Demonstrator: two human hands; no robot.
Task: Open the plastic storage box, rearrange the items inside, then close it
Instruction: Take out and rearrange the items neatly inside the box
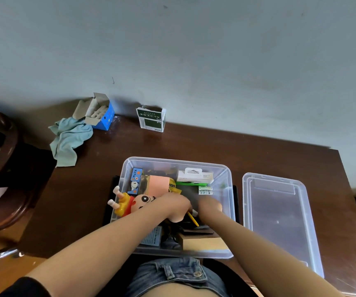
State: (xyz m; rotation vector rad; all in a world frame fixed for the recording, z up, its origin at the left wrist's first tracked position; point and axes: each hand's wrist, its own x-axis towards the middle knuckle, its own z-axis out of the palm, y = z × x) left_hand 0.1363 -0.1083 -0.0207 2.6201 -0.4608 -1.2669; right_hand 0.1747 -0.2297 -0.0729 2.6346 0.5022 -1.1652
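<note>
The clear plastic storage box (226, 174) stands open on the dark wooden table, close to my body. Its clear lid (280, 221) lies flat on the table to the right. Both hands are inside the box, near its middle. My left hand (176, 205) is curled over dark items beside a cartoon doll (129, 203) that leans over the left wall. My right hand (210, 207) is blurred and bent down onto a dark object; a yellow pencil (193, 219) pokes out between the hands. What either hand grips is hidden. A white carton (195, 175), a pink pad (158, 185) and a blue packet (135, 181) lie at the back.
Against the wall stand an open blue box of white sticks (101, 113) and a green-and-white carton (151, 120). A teal cloth (68, 139) lies crumpled at the back left. A dark wooden chair (3, 168) is at the left, off the table edge.
</note>
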